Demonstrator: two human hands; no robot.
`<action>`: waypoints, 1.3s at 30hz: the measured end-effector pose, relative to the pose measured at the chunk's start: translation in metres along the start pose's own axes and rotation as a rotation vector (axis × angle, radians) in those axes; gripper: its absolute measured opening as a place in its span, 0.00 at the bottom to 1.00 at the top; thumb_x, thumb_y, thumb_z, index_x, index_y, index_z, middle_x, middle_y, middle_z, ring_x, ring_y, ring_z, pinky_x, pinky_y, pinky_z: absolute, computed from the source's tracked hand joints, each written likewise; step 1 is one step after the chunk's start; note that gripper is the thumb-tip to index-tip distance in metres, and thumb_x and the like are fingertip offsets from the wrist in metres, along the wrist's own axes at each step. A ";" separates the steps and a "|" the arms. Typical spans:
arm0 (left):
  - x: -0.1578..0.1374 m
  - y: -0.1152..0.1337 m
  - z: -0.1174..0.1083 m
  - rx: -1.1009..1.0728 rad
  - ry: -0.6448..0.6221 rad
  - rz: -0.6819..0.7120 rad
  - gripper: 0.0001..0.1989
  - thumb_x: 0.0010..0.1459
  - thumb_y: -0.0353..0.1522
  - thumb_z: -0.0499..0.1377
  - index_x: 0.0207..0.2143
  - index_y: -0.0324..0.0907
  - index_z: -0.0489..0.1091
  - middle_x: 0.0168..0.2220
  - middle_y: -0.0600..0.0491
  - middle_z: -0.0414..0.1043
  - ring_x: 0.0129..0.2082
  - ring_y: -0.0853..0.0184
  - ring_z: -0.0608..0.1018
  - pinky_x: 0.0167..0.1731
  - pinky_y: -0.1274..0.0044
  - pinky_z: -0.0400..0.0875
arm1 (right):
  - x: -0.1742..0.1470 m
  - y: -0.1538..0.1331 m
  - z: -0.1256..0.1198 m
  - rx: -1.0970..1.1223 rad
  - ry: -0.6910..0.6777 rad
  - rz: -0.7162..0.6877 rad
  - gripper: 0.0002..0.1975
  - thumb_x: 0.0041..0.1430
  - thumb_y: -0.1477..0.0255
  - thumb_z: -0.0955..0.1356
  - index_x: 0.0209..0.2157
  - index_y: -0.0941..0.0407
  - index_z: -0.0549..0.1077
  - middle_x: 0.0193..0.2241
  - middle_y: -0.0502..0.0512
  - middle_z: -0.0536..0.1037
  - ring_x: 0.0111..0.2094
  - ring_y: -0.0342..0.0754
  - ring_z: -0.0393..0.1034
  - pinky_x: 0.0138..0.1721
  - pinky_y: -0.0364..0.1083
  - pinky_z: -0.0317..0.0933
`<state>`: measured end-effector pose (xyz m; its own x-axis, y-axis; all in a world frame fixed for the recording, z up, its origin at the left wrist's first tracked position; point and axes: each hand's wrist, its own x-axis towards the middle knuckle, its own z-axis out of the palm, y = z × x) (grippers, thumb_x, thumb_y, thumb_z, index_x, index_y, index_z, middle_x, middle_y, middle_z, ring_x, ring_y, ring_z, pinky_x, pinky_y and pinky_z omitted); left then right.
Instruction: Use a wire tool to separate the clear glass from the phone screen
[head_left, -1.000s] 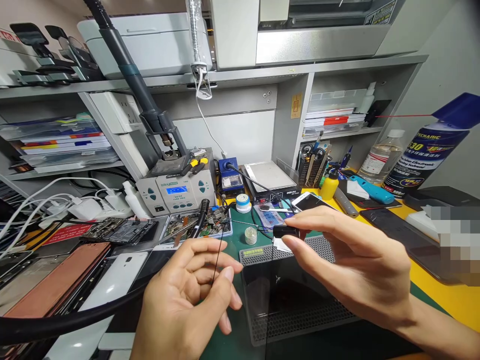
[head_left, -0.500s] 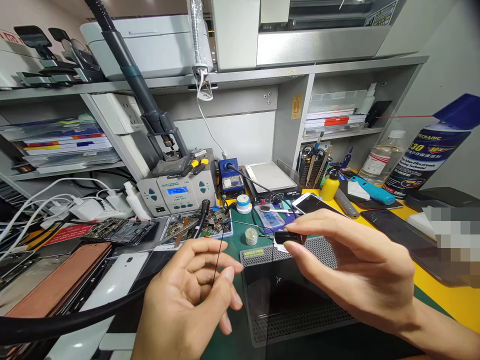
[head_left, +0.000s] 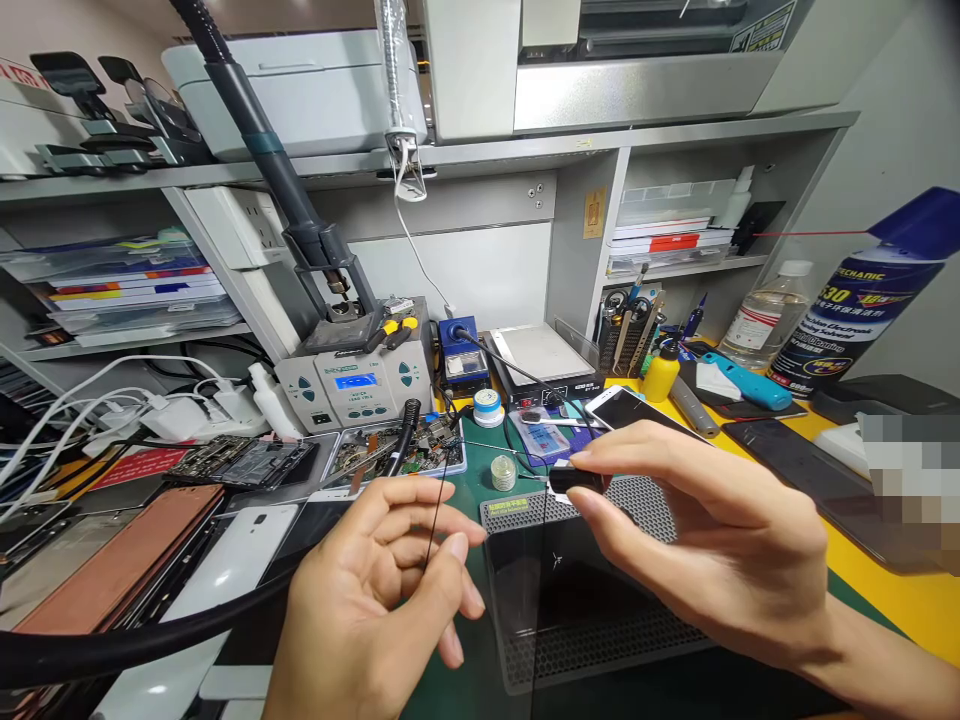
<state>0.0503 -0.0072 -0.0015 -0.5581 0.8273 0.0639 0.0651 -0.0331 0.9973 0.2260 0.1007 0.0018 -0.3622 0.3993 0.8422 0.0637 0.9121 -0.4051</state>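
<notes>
My left hand (head_left: 375, 600) is low in the middle, fingers curled, pinching a thin black wire (head_left: 435, 510) that rises toward the parts tray. My right hand (head_left: 712, 545) reaches in from the right and pinches a small black part (head_left: 574, 478) between thumb and forefinger. That part hangs just above the far edge of a dark glass panel (head_left: 555, 585) lying on a perforated grey pad (head_left: 645, 495). A small round tin (head_left: 503, 472) stands on the green mat just left of the black part.
A soldering station (head_left: 352, 378) and a parts tray (head_left: 397, 452) stand behind my left hand. A thick black hose (head_left: 150, 635) crosses the lower left over phones and panels. A spray can (head_left: 862, 300), bottle (head_left: 761, 318) and tool holder (head_left: 626, 340) stand at right.
My right hand has shifted slightly down and left with the small black part. My left hand and the wire have stayed where they were.
</notes>
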 end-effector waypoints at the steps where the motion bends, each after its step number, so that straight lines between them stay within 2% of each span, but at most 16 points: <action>1: 0.000 0.000 0.000 -0.001 0.000 -0.002 0.16 0.52 0.36 0.65 0.42 0.43 0.67 0.30 0.53 0.77 0.17 0.69 0.75 0.11 0.80 0.69 | 0.000 0.000 0.000 0.005 -0.001 0.001 0.14 0.55 0.83 0.73 0.42 0.55 0.79 0.32 0.54 0.83 0.32 0.48 0.78 0.34 0.46 0.73; 30: 0.001 0.000 -0.002 0.002 -0.031 -0.017 0.17 0.53 0.37 0.66 0.42 0.42 0.66 0.30 0.52 0.78 0.18 0.69 0.76 0.11 0.80 0.70 | 0.001 0.000 0.001 0.041 -0.012 -0.041 0.14 0.54 0.85 0.73 0.41 0.57 0.79 0.32 0.55 0.83 0.32 0.47 0.78 0.34 0.46 0.72; 39: -0.001 0.003 -0.002 0.043 -0.035 0.000 0.16 0.54 0.36 0.64 0.43 0.42 0.65 0.31 0.55 0.77 0.18 0.71 0.76 0.12 0.82 0.70 | 0.000 0.002 -0.001 0.026 -0.019 -0.031 0.13 0.54 0.85 0.74 0.40 0.59 0.78 0.32 0.55 0.83 0.33 0.45 0.77 0.36 0.45 0.72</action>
<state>0.0494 -0.0089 0.0016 -0.5285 0.8467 0.0619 0.1009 -0.0097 0.9949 0.2266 0.1024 0.0018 -0.3812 0.3689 0.8477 0.0279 0.9211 -0.3883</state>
